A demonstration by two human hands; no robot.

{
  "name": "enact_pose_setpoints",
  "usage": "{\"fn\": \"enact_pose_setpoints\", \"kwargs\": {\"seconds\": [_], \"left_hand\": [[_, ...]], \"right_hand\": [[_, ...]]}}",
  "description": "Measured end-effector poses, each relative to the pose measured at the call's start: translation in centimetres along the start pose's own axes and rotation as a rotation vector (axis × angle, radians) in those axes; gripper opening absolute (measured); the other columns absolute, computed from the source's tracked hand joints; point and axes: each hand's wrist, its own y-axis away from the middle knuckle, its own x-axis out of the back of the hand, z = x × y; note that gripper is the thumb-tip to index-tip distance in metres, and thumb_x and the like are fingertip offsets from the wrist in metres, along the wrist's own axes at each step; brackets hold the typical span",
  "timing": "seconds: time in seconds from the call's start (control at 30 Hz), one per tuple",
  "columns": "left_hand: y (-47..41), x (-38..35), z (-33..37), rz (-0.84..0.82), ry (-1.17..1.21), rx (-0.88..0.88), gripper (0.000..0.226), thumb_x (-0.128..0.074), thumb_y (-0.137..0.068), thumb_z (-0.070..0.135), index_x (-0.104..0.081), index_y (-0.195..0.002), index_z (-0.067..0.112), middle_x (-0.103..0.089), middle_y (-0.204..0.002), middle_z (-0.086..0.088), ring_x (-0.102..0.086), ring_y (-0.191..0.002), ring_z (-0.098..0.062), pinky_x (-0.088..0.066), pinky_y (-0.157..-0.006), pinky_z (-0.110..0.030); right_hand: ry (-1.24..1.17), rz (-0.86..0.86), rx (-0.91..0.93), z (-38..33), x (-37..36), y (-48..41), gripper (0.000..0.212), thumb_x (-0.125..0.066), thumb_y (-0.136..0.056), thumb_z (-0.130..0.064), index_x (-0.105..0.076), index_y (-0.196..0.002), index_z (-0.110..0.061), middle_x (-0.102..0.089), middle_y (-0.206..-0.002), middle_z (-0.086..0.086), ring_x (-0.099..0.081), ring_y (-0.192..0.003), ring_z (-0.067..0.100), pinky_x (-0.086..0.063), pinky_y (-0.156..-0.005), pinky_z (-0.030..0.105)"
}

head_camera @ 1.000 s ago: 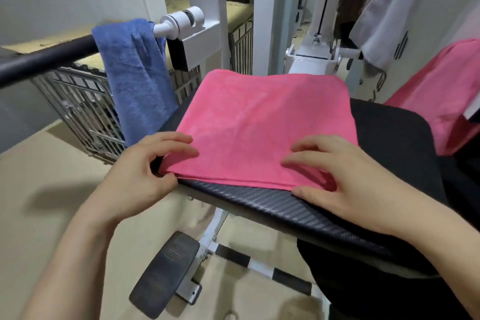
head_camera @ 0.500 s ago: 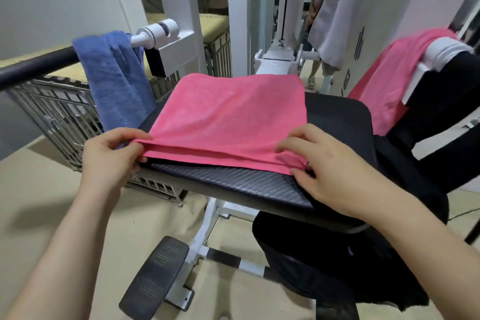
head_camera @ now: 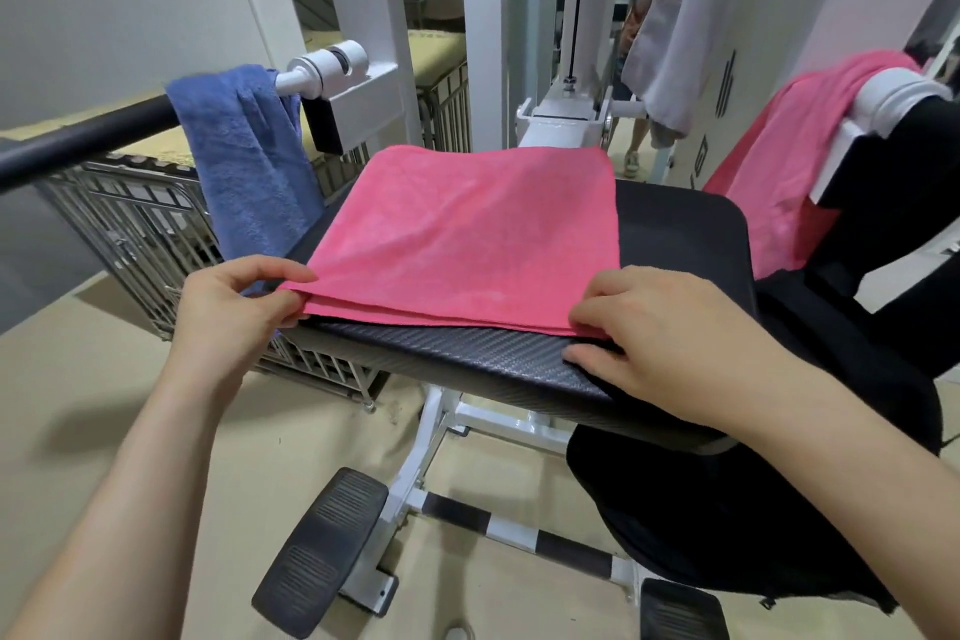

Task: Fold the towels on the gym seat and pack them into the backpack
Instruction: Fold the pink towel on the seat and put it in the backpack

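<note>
Pink towel (head_camera: 467, 234) lies folded flat across the black bench (head_camera: 680, 244) — soft, light and limp, its stacked layers likely to slide apart. Left hand (head_camera: 228, 312) pinches the near left corner, right hand (head_camera: 670, 333) the near right — sound holds if they catch every layer.

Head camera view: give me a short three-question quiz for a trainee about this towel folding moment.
1. True or false: the blue towel hangs over a bar left of the seat.
2. Which part of the folded pink towel do the left hand and right hand hold? A) its near corners B) its far edge C) its middle
3. Fill in: the second pink towel hangs to the seat's ___ side.

Key: 1 true; 2 A; 3 right.
</note>
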Motion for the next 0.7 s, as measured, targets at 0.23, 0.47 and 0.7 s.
{"fn": "enact_pose_setpoints", "kwargs": {"seconds": [0.23, 0.47, 0.7], "left_hand": [[0.0, 1.5, -0.4, -0.248, -0.479, -0.295, 0.068, -0.069, -0.063, -0.021, -0.072, -0.093, 0.040, -0.060, -0.096, 0.015, -0.058, -0.083, 0.005, -0.044, -0.080, -0.009], [1.5, 3.8, -1.8, -0.228, -0.501, -0.437, 0.039, -0.077, -0.076, 0.005, -0.071, -0.090, 0.040, -0.064, -0.093, 0.016, -0.060, -0.074, -0.001, -0.043, -0.066, -0.011], [6.2, 6.9, -0.8, -0.543, -0.182, -0.111, 0.014, -0.079, -0.064, 0.013, -0.080, -0.075, 0.021, -0.074, -0.095, 0.004, -0.067, -0.094, -0.011, -0.050, -0.080, -0.014]], "right_hand": [[0.179, 0.005, 0.085, -0.3, -0.3, -1.3, 0.024, -0.070, -0.055, 0.000, -0.057, -0.068, -0.015, -0.033, -0.061, -0.005, -0.033, -0.049, 0.021, -0.014, -0.041, 0.024], [-0.100, 0.040, -0.013, 0.0, -0.4, -0.5, 0.013, -0.059, -0.070, -0.017, -0.065, -0.080, -0.022, -0.050, -0.073, -0.009, -0.053, -0.073, 0.020, -0.037, -0.062, 0.032], [-0.795, -0.309, 0.044, 1.0, 1.9, 3.4, 0.019, -0.064, -0.064, -0.014, -0.067, -0.062, -0.033, -0.065, -0.074, -0.005, -0.061, -0.069, 0.016, -0.050, -0.068, 0.032]]}}
